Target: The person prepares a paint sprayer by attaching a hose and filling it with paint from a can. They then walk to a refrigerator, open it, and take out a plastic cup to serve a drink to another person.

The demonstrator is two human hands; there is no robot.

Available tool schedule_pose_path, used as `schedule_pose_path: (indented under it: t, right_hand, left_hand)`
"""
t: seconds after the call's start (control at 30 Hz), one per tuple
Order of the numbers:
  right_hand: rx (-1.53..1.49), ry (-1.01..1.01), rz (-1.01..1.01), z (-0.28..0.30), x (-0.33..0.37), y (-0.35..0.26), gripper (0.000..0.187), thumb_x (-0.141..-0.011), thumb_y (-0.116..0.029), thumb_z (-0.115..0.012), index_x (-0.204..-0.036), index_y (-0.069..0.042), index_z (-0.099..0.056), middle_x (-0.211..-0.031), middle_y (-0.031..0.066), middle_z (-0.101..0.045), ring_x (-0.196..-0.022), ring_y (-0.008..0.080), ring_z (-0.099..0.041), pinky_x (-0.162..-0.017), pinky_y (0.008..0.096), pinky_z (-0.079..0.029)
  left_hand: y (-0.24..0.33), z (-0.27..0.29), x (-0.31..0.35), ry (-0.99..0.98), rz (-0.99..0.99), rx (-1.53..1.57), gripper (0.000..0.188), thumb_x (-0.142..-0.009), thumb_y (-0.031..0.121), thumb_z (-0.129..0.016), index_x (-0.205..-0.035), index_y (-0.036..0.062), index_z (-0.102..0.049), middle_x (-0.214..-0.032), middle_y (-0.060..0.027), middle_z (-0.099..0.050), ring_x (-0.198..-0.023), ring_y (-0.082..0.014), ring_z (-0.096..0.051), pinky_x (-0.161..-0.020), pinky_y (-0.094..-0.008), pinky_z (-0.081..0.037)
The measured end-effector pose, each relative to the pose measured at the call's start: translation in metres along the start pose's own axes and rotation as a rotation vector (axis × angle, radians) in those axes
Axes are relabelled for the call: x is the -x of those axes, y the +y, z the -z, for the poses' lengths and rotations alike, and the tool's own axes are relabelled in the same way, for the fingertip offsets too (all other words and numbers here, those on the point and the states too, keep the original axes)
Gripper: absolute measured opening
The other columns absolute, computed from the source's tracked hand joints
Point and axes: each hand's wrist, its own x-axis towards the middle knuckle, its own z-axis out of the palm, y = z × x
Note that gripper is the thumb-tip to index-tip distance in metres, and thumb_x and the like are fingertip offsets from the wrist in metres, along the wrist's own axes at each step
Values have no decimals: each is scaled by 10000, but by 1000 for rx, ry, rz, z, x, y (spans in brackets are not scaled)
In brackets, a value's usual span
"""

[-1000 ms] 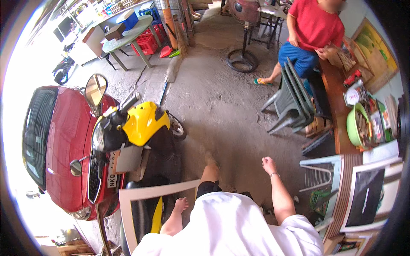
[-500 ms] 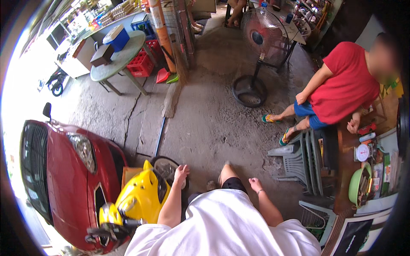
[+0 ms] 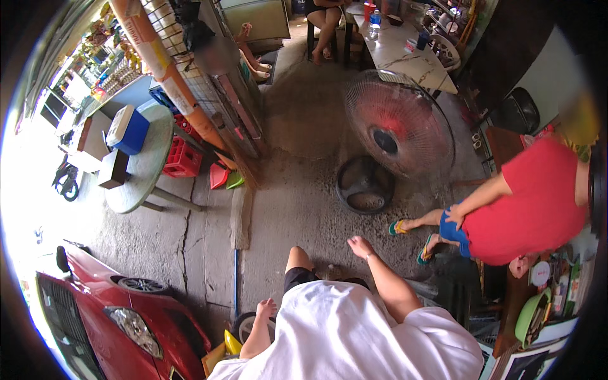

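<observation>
Low in the head view, my left hand (image 3: 266, 308) hangs beside my body, its fingers loose and slightly apart, with nothing in it. It is nearest to the wheel of the yellow motorbike (image 3: 232, 342), which is mostly hidden below. Out in front, my right hand (image 3: 360, 247) swings over the concrete floor, fingers curled in and no object visible in them. One bare knee shows ahead of my white shirt. A large stand fan (image 3: 400, 126) with a round black base (image 3: 365, 185) is ahead to the right.
A red car (image 3: 136, 316) is parked at left. Beyond it, a table (image 3: 155, 136) bears a blue cooler (image 3: 128, 130), near red crates (image 3: 182, 158) and an orange post (image 3: 168, 76). At right stands a person in a red shirt (image 3: 535, 199), beside a cluttered counter with a green basin (image 3: 529, 320).
I have walked forward; fan, table and post are nearer, and the motorbike has mostly dropped out of view. My right hand swung forward, my left back. The person in red has turned.
</observation>
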Motion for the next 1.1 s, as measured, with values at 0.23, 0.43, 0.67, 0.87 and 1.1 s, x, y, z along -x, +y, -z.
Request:
schedule_pose_path:
  t: [0.23, 0.43, 0.67, 0.87, 1.1]
  right_hand:
    - [-10, -20, 160, 61, -239, -226, 416, -953, -448, -577, -991, -44, -668, -1008, 182, -714, -969, 381, -673, -821, 469, -522]
    - [21, -202, 55, 98, -389, -299, 446, -947, -452, -550, -949, -41, -725, -1061, 209, -710, -1041, 386, -663, -887, 486, -516]
    - [252, -148, 73, 126, -601, -336, 409, -933, -352, -552, -1018, 18, -704, -968, 239, -720, -918, 376, -704, -837, 460, -551]
    - [-235, -190, -354, 244, -772, -357, 442, -938, -382, -599, -1035, 45, -660, -883, 165, -715, -764, 264, -707, -721, 417, -572]
    - [-371, -64, -384, 400, -949, -363, 325, -1016, -312, -555, -1028, 0, -647, -850, 116, -683, -699, 203, -677, -631, 357, -544]
  left_hand:
    - [183, -24, -130, -39, -184, 84, 272, -987, 303, -624, -1071, 45, -614, -900, -95, -694, -730, -233, -669, -630, -378, -516]
    - [421, -37, -239, -9, -75, -20, 237, -969, 287, -634, -1002, 54, -611, -787, -49, -661, -627, -186, -623, -528, -336, -476]
    - [721, -155, -364, -127, -524, -589, 273, -977, 315, -616, -978, 43, -628, -739, -16, -621, -646, -121, -574, -561, -300, -455]
    - [887, -261, -396, -129, -541, -78, 182, -989, 247, -584, -1010, 74, -637, -798, -52, -642, -646, -138, -568, -562, -306, -458]
    - [951, -285, -458, -274, -64, 160, 193, -996, 215, -498, -1024, 82, -635, -917, -89, -639, -748, -217, -594, -586, -385, -474]
